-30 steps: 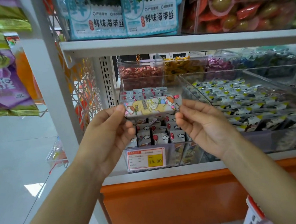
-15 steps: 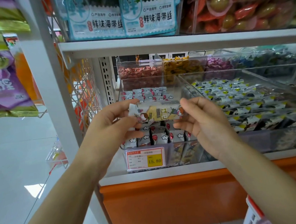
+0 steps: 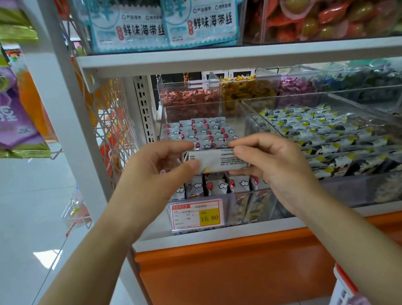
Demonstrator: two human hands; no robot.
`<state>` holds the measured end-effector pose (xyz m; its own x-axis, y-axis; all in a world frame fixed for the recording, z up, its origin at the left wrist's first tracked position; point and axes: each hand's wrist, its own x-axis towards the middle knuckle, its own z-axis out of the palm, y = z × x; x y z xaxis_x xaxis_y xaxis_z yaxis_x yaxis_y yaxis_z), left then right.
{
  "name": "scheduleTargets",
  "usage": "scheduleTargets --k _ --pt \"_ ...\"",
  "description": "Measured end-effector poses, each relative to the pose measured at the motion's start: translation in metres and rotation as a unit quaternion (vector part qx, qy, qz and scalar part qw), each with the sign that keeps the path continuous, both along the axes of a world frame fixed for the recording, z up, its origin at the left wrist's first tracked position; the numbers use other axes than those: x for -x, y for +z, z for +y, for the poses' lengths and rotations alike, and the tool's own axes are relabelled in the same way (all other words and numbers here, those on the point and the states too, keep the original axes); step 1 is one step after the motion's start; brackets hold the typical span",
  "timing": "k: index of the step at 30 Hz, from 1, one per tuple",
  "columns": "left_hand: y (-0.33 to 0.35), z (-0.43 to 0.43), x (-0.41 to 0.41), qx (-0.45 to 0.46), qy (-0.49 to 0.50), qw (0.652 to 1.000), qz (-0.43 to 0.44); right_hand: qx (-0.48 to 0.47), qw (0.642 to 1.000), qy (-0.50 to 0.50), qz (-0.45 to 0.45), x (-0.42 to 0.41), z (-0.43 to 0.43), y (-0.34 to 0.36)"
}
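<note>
Nearest to us, our left hand (image 3: 157, 171) and right hand (image 3: 271, 167) meet at 12 o'clock before the shelf, each pinching one end of a small white snack packet (image 3: 216, 159). The left thumb curls over the packet's 9 o'clock end with the fingers behind it. The right thumb and fingertips clamp its 3 o'clock end, so both hands are closed on it. The packet lies level in the air, its printed white back toward us, over the front part of a clear bin (image 3: 240, 121) full of cloud-printed packets (image 3: 207, 129). At 6 o'clock from the packet, a price tag (image 3: 196, 215) reading 15.80 sits on the bin's front wall. At 3 o'clock a second clear bin (image 3: 288, 101) holds yellow-and-black packets (image 3: 316, 127). Farther back, at 12 o'clock, a smaller tub holds red sweets (image 3: 189, 99). Above it, the upper shelf carries blue seaweed bags (image 3: 163, 19).
</note>
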<state>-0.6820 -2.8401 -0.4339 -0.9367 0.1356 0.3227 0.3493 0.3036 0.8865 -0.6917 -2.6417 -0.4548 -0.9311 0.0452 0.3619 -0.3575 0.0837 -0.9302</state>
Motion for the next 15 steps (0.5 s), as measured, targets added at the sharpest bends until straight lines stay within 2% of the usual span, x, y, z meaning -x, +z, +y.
scheduleTargets --k 11,15 --pt "-0.0004 0.0021 -0.0014 0.041 -0.032 0.999 0.009 -0.120 0.986 -0.076 0.090 -0.0017 0.0011 0.0019" --pt "0.0015 0.0016 -0.0009 0.036 -0.025 0.999 0.010 -0.147 0.979 -0.072 0.120 -0.0058 -0.0031 0.0025"
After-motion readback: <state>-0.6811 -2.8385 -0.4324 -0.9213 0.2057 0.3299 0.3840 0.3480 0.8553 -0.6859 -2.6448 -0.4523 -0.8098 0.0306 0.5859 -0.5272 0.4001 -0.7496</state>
